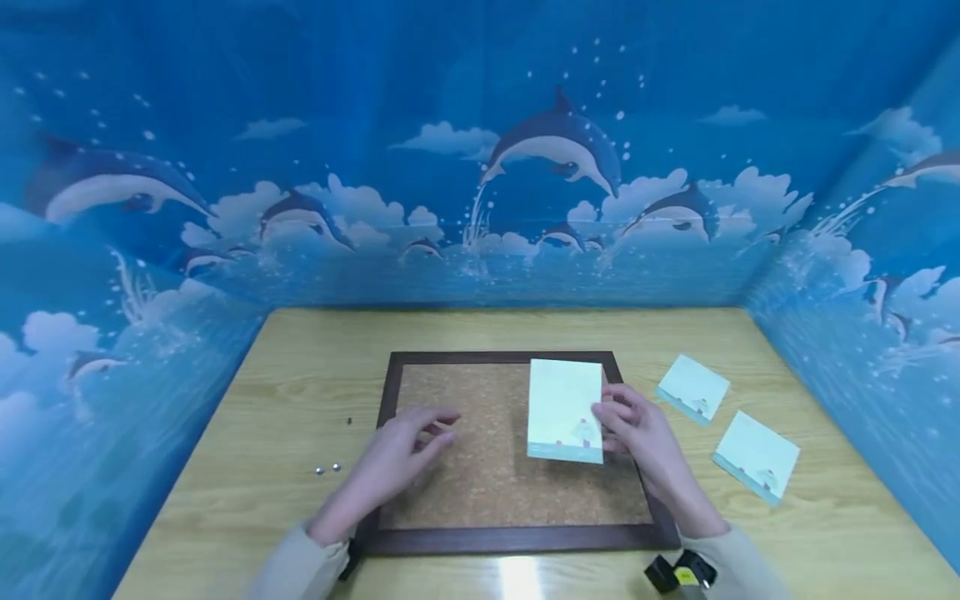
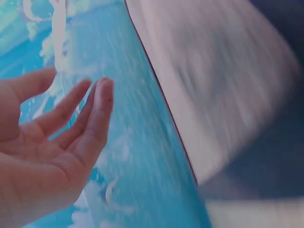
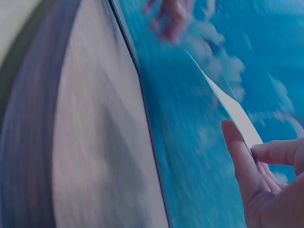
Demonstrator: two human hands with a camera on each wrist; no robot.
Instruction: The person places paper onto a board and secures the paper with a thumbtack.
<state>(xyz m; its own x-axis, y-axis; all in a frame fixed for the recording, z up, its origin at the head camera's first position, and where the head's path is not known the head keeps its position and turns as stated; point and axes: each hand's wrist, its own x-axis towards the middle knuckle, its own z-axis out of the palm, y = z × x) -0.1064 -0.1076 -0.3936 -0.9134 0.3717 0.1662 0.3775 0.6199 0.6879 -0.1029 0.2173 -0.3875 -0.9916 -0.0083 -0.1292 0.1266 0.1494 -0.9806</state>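
My right hand (image 1: 648, 442) pinches a pale note sheet (image 1: 562, 404) by its right edge between thumb and fingers. The sheet has a teal strip and a small drawing along its bottom. It is held up over the right half of a dark-framed cork board (image 1: 468, 492). In the right wrist view the sheet (image 3: 240, 118) appears nearly edge-on. Over the board's left side is my left hand (image 1: 401, 458), with relaxed, slightly bent fingers and nothing in them. The left wrist view shows the same empty palm and fingers (image 2: 102, 109).
Two similar note sheets, one farther back (image 1: 692, 390) and one nearer (image 1: 757, 457), lie on the wooden table right of the board. To its left are two small shiny pieces (image 1: 336, 467) and a small dark one (image 1: 348, 421). A blue dolphin-print curtain (image 1: 450, 167) surrounds the table.
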